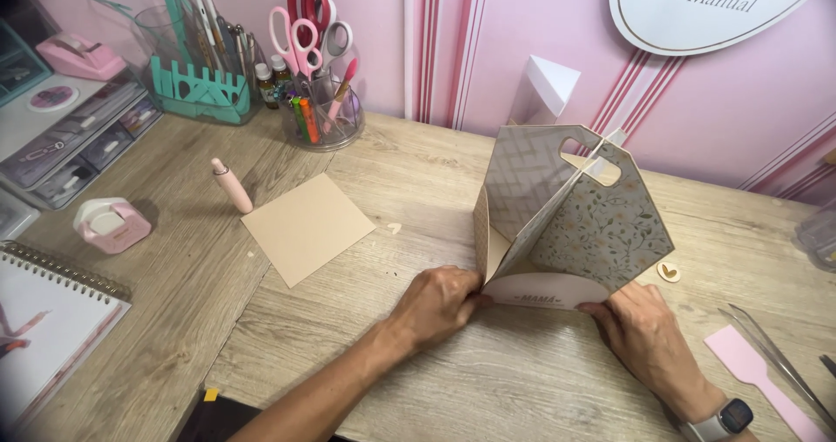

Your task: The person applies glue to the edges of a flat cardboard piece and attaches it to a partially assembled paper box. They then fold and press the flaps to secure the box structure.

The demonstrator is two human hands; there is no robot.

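While the wooden desk spreads wide under everything, I have a patterned paper gift bag standing upright on it, right of the middle. One panel shows a pale geometric print, the other a small floral print, and cut-out handle slots sit near the top. A white curved band runs along its bottom edge, facing me. My left hand is closed in a pinch on the bag's lower left corner, fingers curled against the card. My right hand presses on the lower right corner with the fingers folded down; I wear a watch on that wrist. Left of the bag, well apart from it, a square tan card lies flat. At the far left edge lies a spiral notebook. Behind the card stands a clear holder of scissors and pens. A pink round tape dispenser sits near the notebook, and a slim pink pen-shaped tool lies just beside the card. A tiny wooden heart lies just right of the bag.
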